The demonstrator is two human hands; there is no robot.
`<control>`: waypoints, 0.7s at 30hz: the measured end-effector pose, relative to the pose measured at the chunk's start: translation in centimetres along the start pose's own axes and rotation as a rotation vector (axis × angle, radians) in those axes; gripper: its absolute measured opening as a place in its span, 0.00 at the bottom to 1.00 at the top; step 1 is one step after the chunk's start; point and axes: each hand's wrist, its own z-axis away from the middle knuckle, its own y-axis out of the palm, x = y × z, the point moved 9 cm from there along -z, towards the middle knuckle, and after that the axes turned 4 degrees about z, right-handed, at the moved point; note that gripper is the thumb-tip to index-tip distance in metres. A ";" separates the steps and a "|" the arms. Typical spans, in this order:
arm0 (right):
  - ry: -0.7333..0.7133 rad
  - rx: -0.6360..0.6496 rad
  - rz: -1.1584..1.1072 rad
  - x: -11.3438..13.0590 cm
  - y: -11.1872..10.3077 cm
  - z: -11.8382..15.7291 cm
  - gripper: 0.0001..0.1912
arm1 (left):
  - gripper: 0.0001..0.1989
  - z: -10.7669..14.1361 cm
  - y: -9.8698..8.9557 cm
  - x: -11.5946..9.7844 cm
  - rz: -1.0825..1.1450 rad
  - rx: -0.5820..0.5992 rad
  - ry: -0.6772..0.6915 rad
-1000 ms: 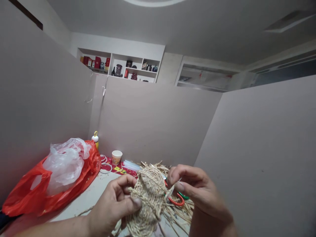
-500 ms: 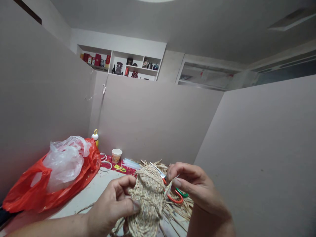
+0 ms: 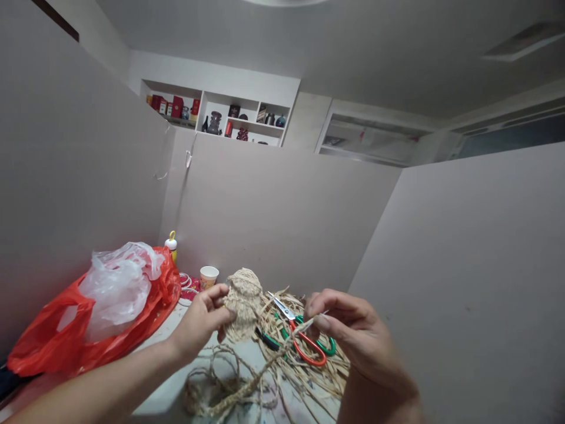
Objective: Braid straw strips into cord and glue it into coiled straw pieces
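Observation:
A woven straw piece [image 3: 243,303], rounded at the top, is held upright at its left edge between the thumb and fingers of my left hand [image 3: 207,318]. My right hand [image 3: 346,324] pinches the end of a braided straw cord [image 3: 265,370], which runs down left to loose coils on the table. Between the hands lie red-handled scissors [image 3: 304,344] and green-handled scissors [image 3: 330,346], partly covered by my right hand, on a heap of straw strips [image 3: 318,377].
On the left, a red plastic bag [image 3: 48,341] holds a clear plastic bag [image 3: 117,291]. Behind stand a yellow bottle [image 3: 171,244] and a paper cup [image 3: 209,277], with white rings [image 3: 188,282] nearby. Grey partitions [image 3: 273,206] surround the table [image 3: 163,377].
My left hand has moved the woven piece left and away from my right hand. The cord now stretches out to my right hand, and its coils and more of the scissors show.

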 end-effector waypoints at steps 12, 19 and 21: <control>0.122 0.006 0.164 -0.1 1.5 -1.5 0.07 | 0.22 -5.5 -8.9 6.4 -0.382 -0.162 -0.100; 0.135 0.058 0.236 -0.9 4.2 -2.9 0.11 | 0.20 -1.7 0.2 1.9 -0.183 0.203 -0.089; 0.127 0.058 0.248 -1.1 4.5 -3.1 0.11 | 0.19 -0.3 2.1 1.2 -0.078 0.291 -0.125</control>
